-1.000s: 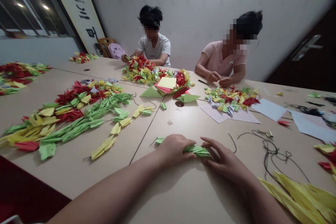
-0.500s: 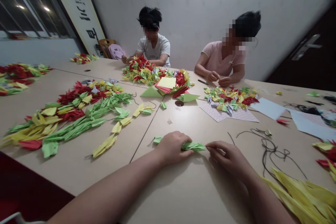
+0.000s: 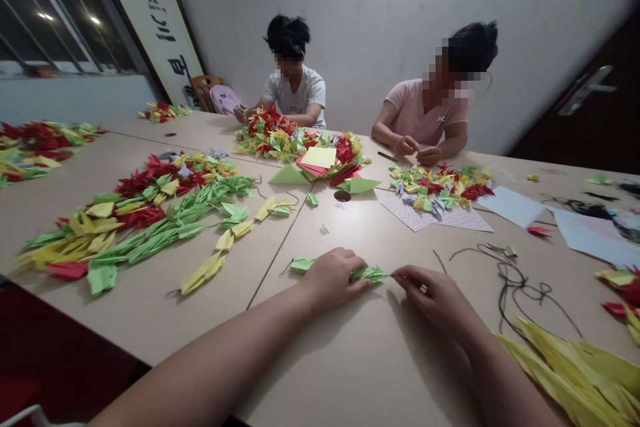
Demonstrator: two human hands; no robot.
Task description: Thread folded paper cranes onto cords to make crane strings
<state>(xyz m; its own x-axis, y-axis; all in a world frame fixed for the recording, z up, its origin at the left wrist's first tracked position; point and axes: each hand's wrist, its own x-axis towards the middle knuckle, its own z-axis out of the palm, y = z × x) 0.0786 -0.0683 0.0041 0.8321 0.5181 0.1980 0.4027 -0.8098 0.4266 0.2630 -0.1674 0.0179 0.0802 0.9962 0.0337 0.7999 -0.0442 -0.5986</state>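
My left hand is wrapped over a strand of folded green paper pieces lying on the table. The strand's left end sticks out behind the hand, with a bit of dark cord at its tip. Just right of the strand, my right hand has its thumb and forefinger pinched at the strand's tip, on something thin that looks like the end of a cord. A string of yellow folded pieces lies to the left. Black cord lies loose to the right of my right hand.
Long yellow folded pieces lie at the near right. Green, red and yellow heaps cover the left. Paper squares stand mid-table before a pile. Two people sit across, beyond another pile.
My right fingertips have come slightly away from the green strand's tip, with a small gap between. My left hand has shifted slightly right along it.
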